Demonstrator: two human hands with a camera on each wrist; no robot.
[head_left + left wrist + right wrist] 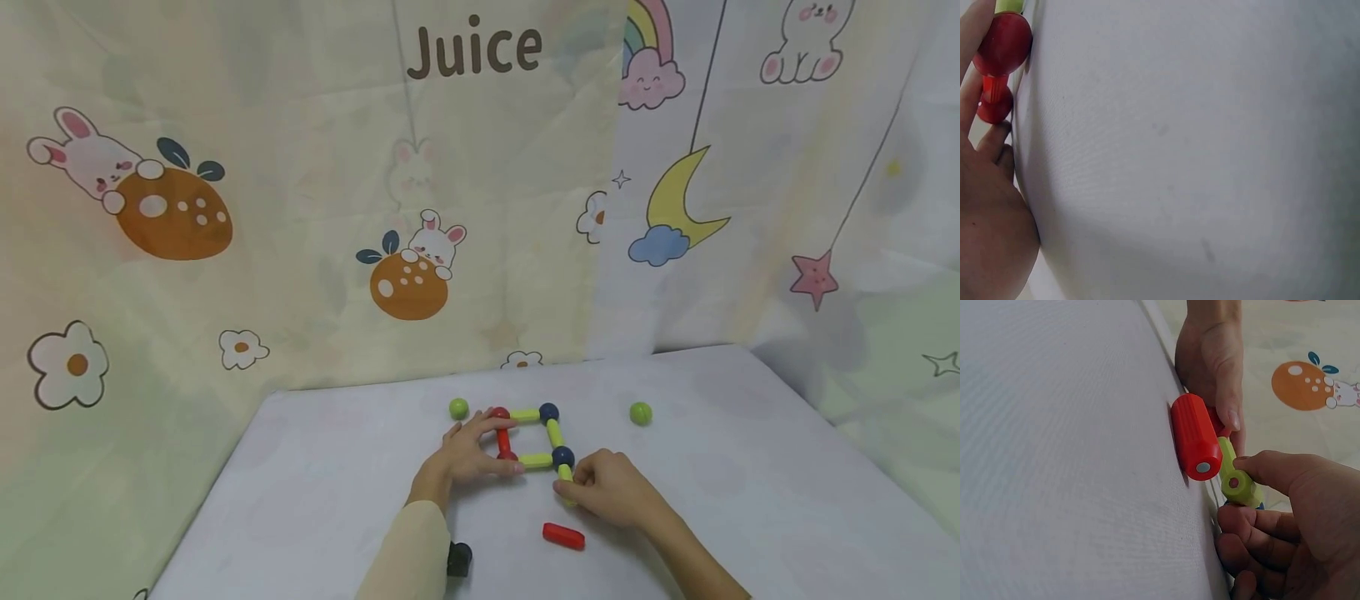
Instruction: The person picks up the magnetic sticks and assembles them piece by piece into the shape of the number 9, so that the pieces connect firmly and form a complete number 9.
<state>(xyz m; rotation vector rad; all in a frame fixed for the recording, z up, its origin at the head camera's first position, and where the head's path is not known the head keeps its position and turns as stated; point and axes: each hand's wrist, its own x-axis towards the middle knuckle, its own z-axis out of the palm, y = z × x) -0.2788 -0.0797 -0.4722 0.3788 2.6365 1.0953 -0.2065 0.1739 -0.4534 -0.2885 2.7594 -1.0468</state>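
A square of magnetic rods and balls lies on the table, made of a red rod [503, 442], yellow-green rods [536, 461], red balls [1002, 44] on the left and dark blue balls [549, 412] on the right. My left hand [467, 452] holds the red side, thumb by the near red ball and fingers by the far one. Between thumb and forefinger, my right hand [613, 489] pinches another yellow-green magnetic rod [1239, 489], whose far end meets the near blue ball [562, 457]. Its grey end tip faces the right wrist camera.
A loose red magnetic rod [563, 536] lies in front of the square. One green ball [459, 408] sits behind the left hand, another green ball [641, 413] at the back right. A black object [459, 558] is partly hidden by the left sleeve. A printed cloth hangs behind the table [330, 467].
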